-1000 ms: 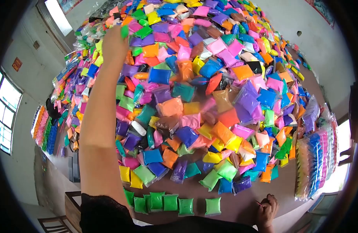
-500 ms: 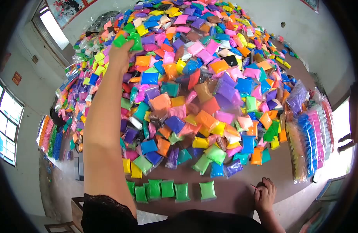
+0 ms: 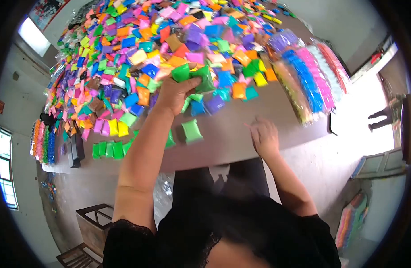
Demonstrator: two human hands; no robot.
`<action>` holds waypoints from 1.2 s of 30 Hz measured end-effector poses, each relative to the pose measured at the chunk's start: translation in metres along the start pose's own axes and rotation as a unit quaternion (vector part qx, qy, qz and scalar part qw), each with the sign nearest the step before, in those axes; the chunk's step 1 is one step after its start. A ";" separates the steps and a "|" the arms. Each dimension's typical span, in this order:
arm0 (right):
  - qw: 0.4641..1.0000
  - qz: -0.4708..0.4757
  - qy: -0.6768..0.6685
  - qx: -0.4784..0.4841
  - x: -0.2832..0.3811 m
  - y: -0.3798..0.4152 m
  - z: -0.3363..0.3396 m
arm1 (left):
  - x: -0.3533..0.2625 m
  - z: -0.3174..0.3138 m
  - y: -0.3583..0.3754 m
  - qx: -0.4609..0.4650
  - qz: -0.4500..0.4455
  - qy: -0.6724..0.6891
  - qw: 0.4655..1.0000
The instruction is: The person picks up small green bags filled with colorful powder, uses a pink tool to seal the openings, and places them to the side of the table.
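Note:
My left hand is closed on green packets, held above the front of a big heap of coloured packets. Below it, a light green packet lies on the brown table. A row of green packets runs along the table's front edge, partly hidden behind my left forearm. My right hand is over the table to the right of the light green packet, its fingers bent around a thin reddish thing that is too blurred to name.
Long bundles of packed coloured pieces lie at the table's right side, with more bundles at the far left. A dark box stands near the left edge. A wooden chair is on the floor at lower left.
My left hand has come back from the far left of the heap toward the front, holding the green packets. The view has tilted down and turned right.

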State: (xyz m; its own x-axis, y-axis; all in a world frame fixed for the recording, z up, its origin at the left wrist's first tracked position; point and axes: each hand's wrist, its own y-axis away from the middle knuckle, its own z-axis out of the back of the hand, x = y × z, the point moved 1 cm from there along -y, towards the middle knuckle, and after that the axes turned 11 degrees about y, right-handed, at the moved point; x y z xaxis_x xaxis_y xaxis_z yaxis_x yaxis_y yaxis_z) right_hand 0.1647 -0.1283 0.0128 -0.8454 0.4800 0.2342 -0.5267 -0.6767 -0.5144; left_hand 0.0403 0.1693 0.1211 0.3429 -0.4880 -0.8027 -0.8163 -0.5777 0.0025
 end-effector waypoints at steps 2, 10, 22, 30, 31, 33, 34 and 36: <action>0.995 -0.026 -0.080 -0.060 -0.015 0.004 -0.009 | 0.036 -0.011 0.013 -0.019 -0.002 -0.079 0.997; 0.955 -0.192 -0.212 -0.079 -0.020 0.006 -0.005 | 0.116 -0.046 0.077 0.064 -0.290 -0.638 0.710; 0.967 -0.154 -0.187 -0.074 -0.019 0.002 -0.007 | 0.155 -0.026 0.135 0.141 -0.284 -0.641 0.700; 0.970 -0.169 -0.168 -0.048 -0.018 0.001 -0.012 | 0.166 -0.026 0.141 0.173 -0.332 -0.661 0.651; 0.972 -0.164 -0.165 -0.043 -0.018 0.000 -0.013 | 0.166 -0.027 0.144 0.169 -0.333 -0.668 0.644; 0.973 -0.161 -0.160 -0.034 -0.018 0.001 -0.011 | 0.162 -0.030 0.145 0.171 -0.312 -0.673 0.648; 0.973 -0.169 -0.157 -0.026 -0.018 -0.001 -0.010 | 0.160 -0.032 0.143 0.170 -0.298 -0.681 0.648; 0.972 -0.176 -0.153 -0.019 -0.017 0.000 -0.009 | 0.156 -0.027 0.136 0.180 -0.283 -0.650 0.682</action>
State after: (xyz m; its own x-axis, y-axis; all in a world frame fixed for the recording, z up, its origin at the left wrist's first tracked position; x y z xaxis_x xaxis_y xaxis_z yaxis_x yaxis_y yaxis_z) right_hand 0.1796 -0.1310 0.0014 -0.6033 0.4860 0.6323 -0.7894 -0.4765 -0.3870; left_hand -0.0048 -0.0030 0.0126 0.1393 0.8742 -0.4652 -0.8654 -0.1209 -0.4864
